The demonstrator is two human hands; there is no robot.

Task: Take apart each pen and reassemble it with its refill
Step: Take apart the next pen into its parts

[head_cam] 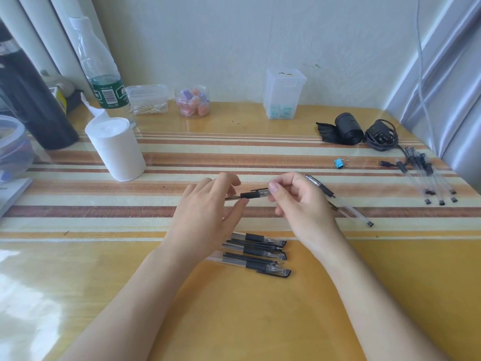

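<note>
Grip: the left hand (208,204) and the right hand (296,201) both pinch one pen (253,195), fingers closed on it at each end.
Held pen: lying level above the striped table (260,157), black grip section between the hands.
Pile near wrists: capped pens (260,254) side by side.
Right of hand: another pen (341,201) on the table.
Far right: a group of pens (429,178).
</note>
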